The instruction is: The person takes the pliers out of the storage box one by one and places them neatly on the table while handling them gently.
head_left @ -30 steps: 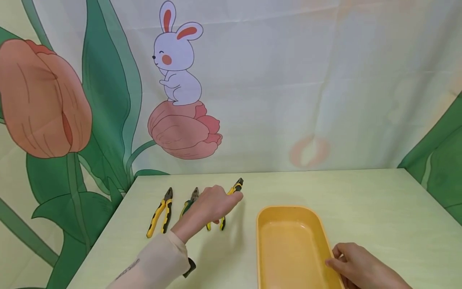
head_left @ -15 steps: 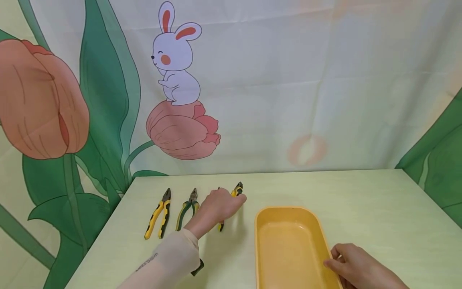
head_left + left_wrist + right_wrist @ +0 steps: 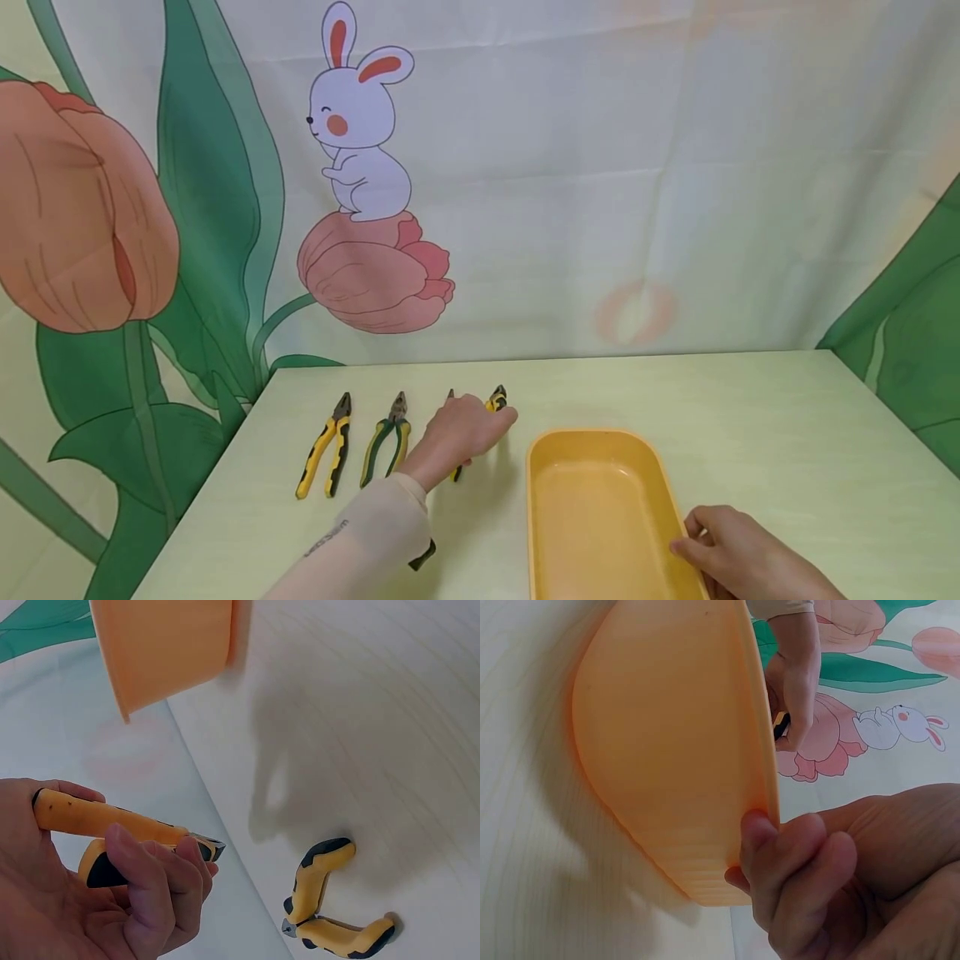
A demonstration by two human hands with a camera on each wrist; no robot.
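Observation:
My left hand (image 3: 461, 435) is raised over the table with its fingers curled round a pair of yellow-and-black pliers (image 3: 112, 814). In the head view, only the head of these pliers shows past the knuckles. Below that hand another yellow-and-black pair of pliers (image 3: 311, 889) lies on the table, mostly hidden by the hand in the head view. My right hand (image 3: 742, 550) pinches the right rim of a yellow plastic tray (image 3: 600, 508), thumb on one side and fingers on the other. The tray's visible inside holds nothing.
Left of my left hand lie green-handled pliers (image 3: 398, 408) and, farther left, more yellow-and-black pliers (image 3: 315, 463). A printed cloth (image 3: 547, 217) with a rabbit and tulips hangs along the table's back edge. The pale table (image 3: 795, 433) extends right of the tray.
My left hand has moved a little to the right with the pliers, uncovering more of the green-handled pair. The right hand keeps its hold on the tray. The whole view has shifted slightly.

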